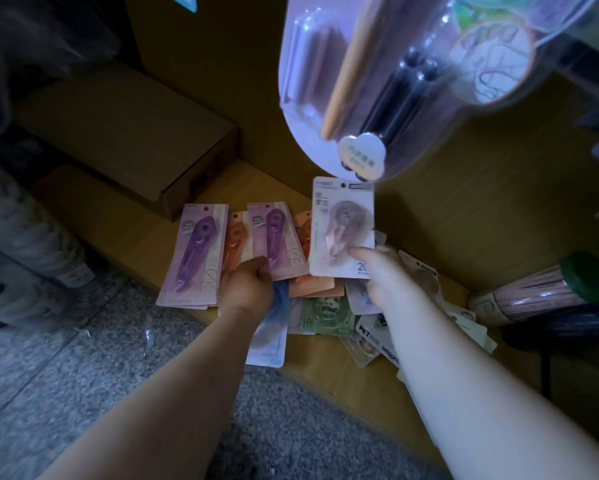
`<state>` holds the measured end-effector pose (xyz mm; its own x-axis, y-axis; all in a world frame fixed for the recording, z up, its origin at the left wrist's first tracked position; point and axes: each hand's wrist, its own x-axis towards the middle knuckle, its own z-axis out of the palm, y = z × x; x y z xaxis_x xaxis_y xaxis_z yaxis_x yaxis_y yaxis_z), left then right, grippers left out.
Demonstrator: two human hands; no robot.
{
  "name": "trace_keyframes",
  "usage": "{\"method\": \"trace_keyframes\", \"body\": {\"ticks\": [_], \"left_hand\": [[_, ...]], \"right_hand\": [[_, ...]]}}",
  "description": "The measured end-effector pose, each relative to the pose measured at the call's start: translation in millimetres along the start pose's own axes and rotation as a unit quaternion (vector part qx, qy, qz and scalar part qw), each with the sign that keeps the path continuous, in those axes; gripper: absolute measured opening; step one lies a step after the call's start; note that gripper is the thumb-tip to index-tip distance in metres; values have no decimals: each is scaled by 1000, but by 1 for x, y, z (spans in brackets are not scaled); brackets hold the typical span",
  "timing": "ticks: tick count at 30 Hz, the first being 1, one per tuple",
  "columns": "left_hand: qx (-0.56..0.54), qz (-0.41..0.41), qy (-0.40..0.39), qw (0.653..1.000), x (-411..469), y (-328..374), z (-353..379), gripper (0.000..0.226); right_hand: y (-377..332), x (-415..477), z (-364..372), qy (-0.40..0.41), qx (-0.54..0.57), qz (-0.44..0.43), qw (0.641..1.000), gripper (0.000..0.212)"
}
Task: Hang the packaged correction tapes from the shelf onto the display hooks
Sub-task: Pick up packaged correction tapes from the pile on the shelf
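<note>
Shelf [128, 220] of smooth wood, flat card packs [326, 313] heaped | left hand [248, 287] curled round glossy purple pack [277, 237] | right hand [377, 273] pinching white rectangular blister pack [341, 226], teardrop bubble

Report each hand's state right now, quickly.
Left hand: closed, holding the rightmost purple correction tape pack.
Right hand: closed, holding the white correction tape pack.

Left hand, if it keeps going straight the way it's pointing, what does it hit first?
Probably the orange packs beyond the purple pack that the left hand grips; past them, the shelf's back panel. Depth is unclear from this view.
</note>
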<state>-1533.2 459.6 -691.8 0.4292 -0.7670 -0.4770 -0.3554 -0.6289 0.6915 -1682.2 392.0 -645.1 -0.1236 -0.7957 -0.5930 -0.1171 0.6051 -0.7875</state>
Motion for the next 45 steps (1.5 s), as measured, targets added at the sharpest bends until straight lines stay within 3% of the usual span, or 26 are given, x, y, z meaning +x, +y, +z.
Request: {"method": "trace_keyframes", "body": {"ticks": [5, 7, 9, 12, 17, 20, 26, 30, 32, 34, 36, 39, 45], "left_hand": [[-165, -46, 17, 985, -2, 12, -5, 46], [-202, -38, 22, 978, -1, 16, -5, 39], [-218, -27, 22, 975, 1, 17, -3, 32], [-246, -26, 26, 969, 1, 19, -2, 43], [-296, -6, -106, 949, -2, 28, 6, 30], [-331, 10, -130, 935, -4, 27, 9, 12], [-357, 72, -130, 922, -19, 42, 18, 26], [-385, 64, -206, 897, -45, 44, 17, 12], [-374, 83, -237, 893, -66, 42, 17, 24], [-381, 96, -255, 883, -93, 39, 13, 62], [-408, 99, -268, 867, -125, 34, 3, 76], [-431, 122, -288, 847, -180, 23, -23, 54], [-447, 172, -315, 820, -269, 21, -74, 38]], "right_hand": [[5, 2, 38, -35, -123, 27, 991, 29], [8, -1, 44, -33, -128, 14, 991, 33], [14, -3, 42, -21, -101, -6, 995, 42], [23, -6, 34, -39, -36, -1, 999, 45], [32, -7, 20, -69, 14, 13, 997, 48], [35, -9, 11, -86, 56, 7, 995, 45], [36, -23, -13, -75, 147, 24, 986, 34], [30, -48, -39, -84, 136, 20, 987, 30], [29, -69, -55, -91, 119, 23, 988, 29], [28, -95, -69, -99, 93, 32, 990, 30], [25, -128, -82, -125, 68, 33, 989, 30], [25, -183, -94, -155, 48, 31, 986, 32], [15, -279, -106, -168, 45, -25, 984, 30]]}}
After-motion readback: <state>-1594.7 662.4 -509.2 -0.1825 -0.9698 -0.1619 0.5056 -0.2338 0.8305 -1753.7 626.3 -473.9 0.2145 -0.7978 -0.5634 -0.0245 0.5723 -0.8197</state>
